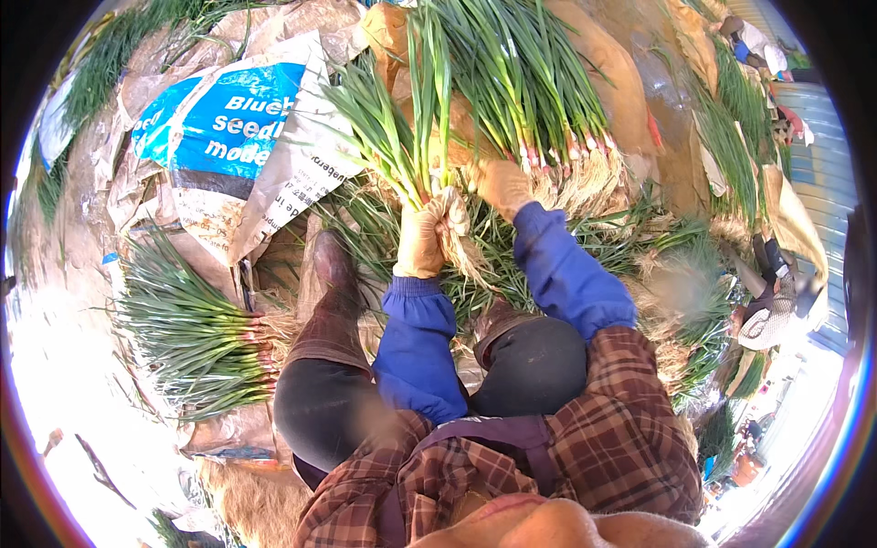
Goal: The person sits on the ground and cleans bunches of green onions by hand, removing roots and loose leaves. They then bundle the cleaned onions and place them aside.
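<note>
My left hand (425, 240), in a tan glove with a blue sleeve cover, is closed around the root end of a small bunch of green onions (404, 154); their leaves point up and away, and pale roots hang out beside the glove. Close to its right, my right hand (503, 186), also gloved, has bent fingers; whether it pinches anything is hidden. Just beyond that hand lies a larger row of green onions (541, 103), roots toward me. Another row of green onions (205, 335) rests to the left of my leg, roots pointing right.
Loose green leaves (490, 253) are strewn between my boots. A printed blue and white plastic sack (233, 130) lies at the upper left. More onion heaps (736, 130) stand along the right, where other people (774, 312) are partly visible. Dry roots (253, 503) lie at the lower left.
</note>
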`<state>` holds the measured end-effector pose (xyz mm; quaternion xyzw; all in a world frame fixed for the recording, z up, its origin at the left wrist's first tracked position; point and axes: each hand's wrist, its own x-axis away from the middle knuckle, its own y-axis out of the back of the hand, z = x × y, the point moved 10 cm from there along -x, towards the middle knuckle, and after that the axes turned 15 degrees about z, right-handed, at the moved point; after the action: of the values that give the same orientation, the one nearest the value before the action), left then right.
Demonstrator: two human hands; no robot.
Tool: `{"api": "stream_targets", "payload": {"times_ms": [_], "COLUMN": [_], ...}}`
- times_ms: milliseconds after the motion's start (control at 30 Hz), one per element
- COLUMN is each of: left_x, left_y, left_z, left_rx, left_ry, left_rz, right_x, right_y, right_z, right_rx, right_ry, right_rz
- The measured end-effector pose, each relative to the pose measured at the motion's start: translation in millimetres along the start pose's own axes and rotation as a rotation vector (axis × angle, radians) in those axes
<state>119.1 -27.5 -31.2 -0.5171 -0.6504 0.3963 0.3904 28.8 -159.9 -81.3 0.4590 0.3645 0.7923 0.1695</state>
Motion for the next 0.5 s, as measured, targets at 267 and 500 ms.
{"api": "stream_targets", "payload": {"times_ms": [267,500], "left_x": [1,0], "left_y": [46,47], "left_z": [32,15], "left_rx": [0.224,-0.392], "left_ry": [0.111,0.172], "left_rz": [-0.178,-0.246], "right_x": [3,47], "right_y": [-30,4], "right_z": [12,33], "right_rx": [0.591,0.135], "right_ry": [-0.062,0.120], "right_rz": [0.120,-0.038]}}
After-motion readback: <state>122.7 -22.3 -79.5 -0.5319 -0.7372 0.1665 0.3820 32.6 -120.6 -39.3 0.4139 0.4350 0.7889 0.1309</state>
